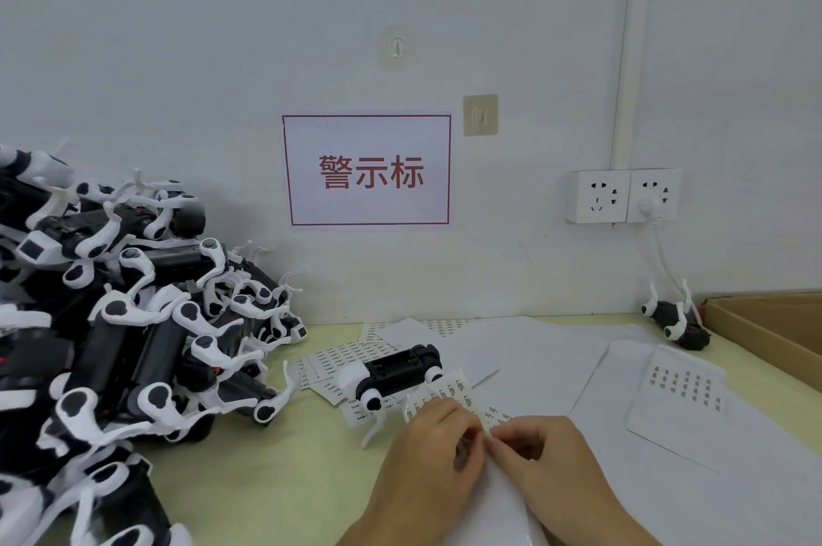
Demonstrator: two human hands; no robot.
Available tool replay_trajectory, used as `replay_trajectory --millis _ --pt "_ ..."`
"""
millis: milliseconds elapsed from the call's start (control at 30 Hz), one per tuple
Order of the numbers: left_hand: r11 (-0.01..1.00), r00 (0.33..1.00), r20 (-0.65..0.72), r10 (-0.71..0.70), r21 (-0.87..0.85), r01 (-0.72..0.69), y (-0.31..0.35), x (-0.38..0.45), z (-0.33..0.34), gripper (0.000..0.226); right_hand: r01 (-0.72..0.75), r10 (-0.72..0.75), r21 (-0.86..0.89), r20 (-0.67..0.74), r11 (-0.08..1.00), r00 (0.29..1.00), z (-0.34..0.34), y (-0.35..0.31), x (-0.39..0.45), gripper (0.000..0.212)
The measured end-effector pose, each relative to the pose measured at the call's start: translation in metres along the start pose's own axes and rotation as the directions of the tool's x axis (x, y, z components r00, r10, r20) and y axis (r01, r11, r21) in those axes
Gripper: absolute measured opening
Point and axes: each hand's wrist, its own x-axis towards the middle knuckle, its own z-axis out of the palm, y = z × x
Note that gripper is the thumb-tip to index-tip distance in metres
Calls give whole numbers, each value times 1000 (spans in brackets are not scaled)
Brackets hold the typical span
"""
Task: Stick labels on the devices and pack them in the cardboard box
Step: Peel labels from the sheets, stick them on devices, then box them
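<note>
My left hand [433, 438] and right hand [540, 450] pinching the label sheet [458, 392] together, fingers curled, device [393, 369] lying just behind it, cardboard box [769, 327] sitting far right, device pile [120, 314] sprawling left.

We see a pale green counter [284, 474] against the wall. On it: a big heap of black-and-white devices [124, 323] at left, one device [393, 372] mid-counter on scattered label sheets [338, 361], white backing papers [533, 367] spread right, another device [676, 318] near the cardboard box [769, 327] at far right
</note>
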Motion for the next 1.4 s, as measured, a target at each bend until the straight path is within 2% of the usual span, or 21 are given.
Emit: replay_trajectory --millis 133,267,500,900,1067,1200,1400 --pt "999 1000 24 -10 -38 11 0 0 -1 20 9 -9 -12 -16 1000 1000 0 1 1 17" --pt "995 996 52 -71 -73 75 -2 3 -2 14 47 -48 -35 -26 998 999 -2 0 2 29" --pt "982 986 74 -153 -97 159 -4 4 -3 12 101 -100 -87 12 991 995 -1 1 0 25" --pt "997 995 75 -59 60 54 -1 -1 -1 15 100 -99 -40 25 994 995 -2 -4 -5 25" --pt "993 998 24 -53 109 50 0 -1 -1 15 90 -89 -21 35 996 995 -1 -7 -5 27" --pt "992 998 36 -43 119 38 1 -1 -2 13 87 -85 -33 35 996 996 -2 -7 -6 27" --pt "981 980 60 -192 -13 193 -2 -1 -3 12 46 -49 -97 -23 994 999 -6 -5 -3 27"
